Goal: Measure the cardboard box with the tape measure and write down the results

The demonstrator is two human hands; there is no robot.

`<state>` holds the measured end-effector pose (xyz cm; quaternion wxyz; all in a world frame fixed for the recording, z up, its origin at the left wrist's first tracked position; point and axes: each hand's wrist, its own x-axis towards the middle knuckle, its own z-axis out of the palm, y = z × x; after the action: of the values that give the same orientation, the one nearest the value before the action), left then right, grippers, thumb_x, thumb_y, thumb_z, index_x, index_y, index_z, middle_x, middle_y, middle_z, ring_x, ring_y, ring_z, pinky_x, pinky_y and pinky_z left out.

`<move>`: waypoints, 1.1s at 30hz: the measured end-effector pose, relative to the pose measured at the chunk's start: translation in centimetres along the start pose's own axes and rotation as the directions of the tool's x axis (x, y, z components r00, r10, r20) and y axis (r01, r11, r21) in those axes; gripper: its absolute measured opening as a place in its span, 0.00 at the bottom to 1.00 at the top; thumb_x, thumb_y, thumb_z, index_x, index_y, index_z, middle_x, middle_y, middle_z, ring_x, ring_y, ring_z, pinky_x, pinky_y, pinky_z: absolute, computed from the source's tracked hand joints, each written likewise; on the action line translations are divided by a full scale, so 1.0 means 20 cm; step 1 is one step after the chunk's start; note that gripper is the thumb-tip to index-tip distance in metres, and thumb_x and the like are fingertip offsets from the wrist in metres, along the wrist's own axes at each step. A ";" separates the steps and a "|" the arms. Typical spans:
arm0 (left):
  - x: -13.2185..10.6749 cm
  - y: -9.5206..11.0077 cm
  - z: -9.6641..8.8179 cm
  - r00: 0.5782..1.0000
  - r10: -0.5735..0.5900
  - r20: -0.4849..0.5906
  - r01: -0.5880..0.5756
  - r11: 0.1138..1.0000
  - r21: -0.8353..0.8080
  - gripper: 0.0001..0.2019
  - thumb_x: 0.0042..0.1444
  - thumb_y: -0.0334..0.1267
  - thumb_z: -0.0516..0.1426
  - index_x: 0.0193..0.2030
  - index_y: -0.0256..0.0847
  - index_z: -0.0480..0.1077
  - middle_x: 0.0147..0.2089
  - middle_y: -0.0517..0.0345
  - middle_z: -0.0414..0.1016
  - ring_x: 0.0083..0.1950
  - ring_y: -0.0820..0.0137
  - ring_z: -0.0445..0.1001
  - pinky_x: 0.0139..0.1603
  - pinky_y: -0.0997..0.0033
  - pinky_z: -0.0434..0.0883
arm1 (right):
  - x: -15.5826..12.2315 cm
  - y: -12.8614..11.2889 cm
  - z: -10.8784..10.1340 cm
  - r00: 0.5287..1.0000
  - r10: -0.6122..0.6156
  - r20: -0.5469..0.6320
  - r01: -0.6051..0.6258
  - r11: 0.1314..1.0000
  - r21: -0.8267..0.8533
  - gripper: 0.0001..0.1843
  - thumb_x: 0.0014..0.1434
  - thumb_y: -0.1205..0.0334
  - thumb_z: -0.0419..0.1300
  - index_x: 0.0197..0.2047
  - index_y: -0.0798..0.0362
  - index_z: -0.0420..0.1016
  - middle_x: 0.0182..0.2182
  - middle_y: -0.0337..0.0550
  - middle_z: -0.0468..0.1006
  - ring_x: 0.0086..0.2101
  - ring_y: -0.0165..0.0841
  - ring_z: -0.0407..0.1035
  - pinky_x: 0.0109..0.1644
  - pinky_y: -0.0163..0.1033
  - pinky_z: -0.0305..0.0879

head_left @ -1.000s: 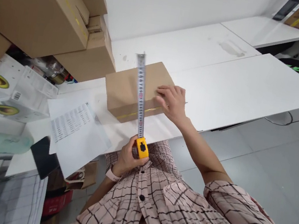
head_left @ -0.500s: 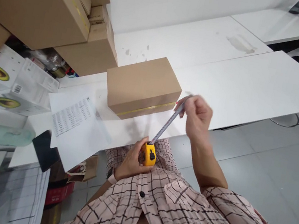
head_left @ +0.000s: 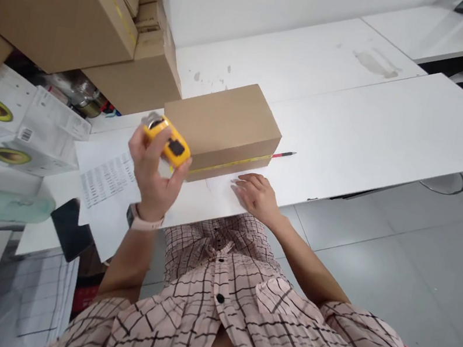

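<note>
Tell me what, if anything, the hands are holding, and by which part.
The left hand holds the tape measure by its yellow case. The right hand, beside the box, appears to hold nothing.

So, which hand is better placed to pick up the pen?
Probably the right hand: it looks empty and is nearer the pen, while the left hand holds the tape measure.

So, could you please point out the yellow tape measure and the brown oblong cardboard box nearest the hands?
Yellow tape measure [head_left: 176,147]: head view, on its case's black patch.
Brown oblong cardboard box [head_left: 224,127]: head view, on its top face.
</note>
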<state>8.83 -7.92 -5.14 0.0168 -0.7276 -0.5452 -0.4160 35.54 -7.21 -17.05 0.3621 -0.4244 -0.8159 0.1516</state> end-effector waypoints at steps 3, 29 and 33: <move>0.18 -0.06 0.08 0.999 0.034 0.035 -0.036 0.998 0.044 0.23 0.65 0.47 0.58 0.66 0.52 0.67 0.77 0.49 0.49 0.76 0.46 0.53 0.74 0.41 0.57 | -0.03 0.04 0.07 0.995 0.015 0.103 -0.002 0.992 -0.123 0.20 0.72 0.53 0.52 0.59 0.51 0.77 0.63 0.50 0.76 0.62 0.47 0.67 0.63 0.55 0.66; 0.48 -0.15 0.34 0.940 -0.010 0.340 -0.059 0.980 0.191 0.48 0.43 0.51 0.75 0.69 0.47 0.63 0.80 0.44 0.44 0.79 0.38 0.41 0.71 0.25 0.55 | -0.10 0.01 0.05 0.985 0.069 0.157 -0.048 0.990 -0.135 0.18 0.72 0.57 0.51 0.58 0.47 0.78 0.61 0.46 0.78 0.59 0.48 0.69 0.55 0.56 0.68; 0.39 -0.09 0.32 0.968 0.048 0.246 -0.087 0.985 0.150 0.42 0.51 0.50 0.71 0.70 0.41 0.62 0.80 0.43 0.44 0.81 0.41 0.35 0.75 0.26 0.42 | -0.03 0.00 -0.02 0.988 0.151 -0.034 -0.153 0.986 -0.068 0.17 0.72 0.55 0.50 0.45 0.48 0.81 0.40 0.49 0.84 0.41 0.43 0.75 0.43 0.49 0.70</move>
<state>11.51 1.88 -5.22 0.0227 -0.7875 -0.5494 -0.2785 36.04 -7.73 -16.98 0.3457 -0.5001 -0.7809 0.1438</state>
